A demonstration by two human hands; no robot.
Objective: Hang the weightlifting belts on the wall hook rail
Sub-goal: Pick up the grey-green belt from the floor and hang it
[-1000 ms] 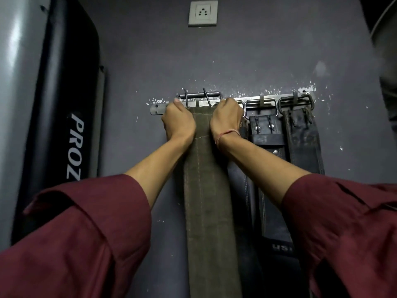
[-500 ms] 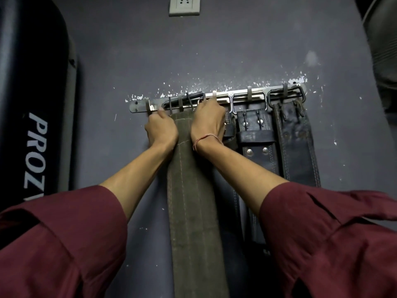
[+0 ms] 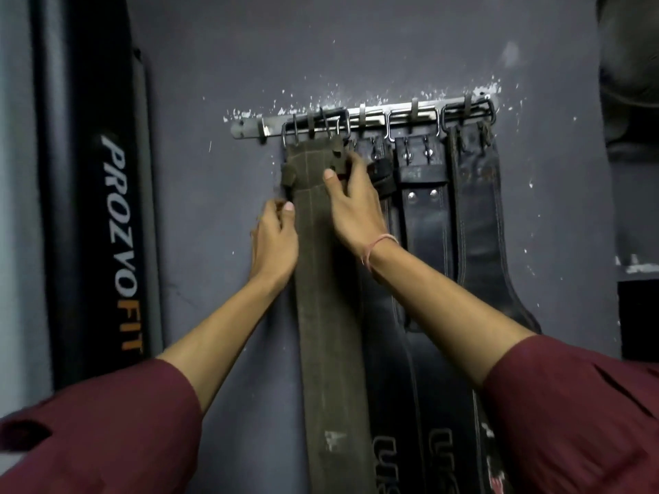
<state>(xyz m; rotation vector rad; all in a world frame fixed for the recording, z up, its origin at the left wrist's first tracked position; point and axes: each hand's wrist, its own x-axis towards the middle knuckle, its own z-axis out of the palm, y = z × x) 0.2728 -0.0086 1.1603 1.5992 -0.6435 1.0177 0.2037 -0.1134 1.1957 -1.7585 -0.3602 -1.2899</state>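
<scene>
- The olive belt [image 3: 328, 279] is hung at the left end of the rail [image 3: 246, 129].
- Its top, just below the rail, is grasped by the right hand [image 3: 351, 205]; whether the left hand [image 3: 274, 240] grips its edge cannot be told.
- If tugged upward, the buckle [image 3: 315, 120] could be unhooked.

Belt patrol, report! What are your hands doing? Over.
Right hand grips olive belt near top. Left hand at its edge, grip unclear. Hung on hook rail. Nothing blocking.

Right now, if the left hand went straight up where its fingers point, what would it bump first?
Likely the olive belt's folded top, just above the left hand, then the hook rail. Depth is unclear; it might slip past along the wall.
</scene>
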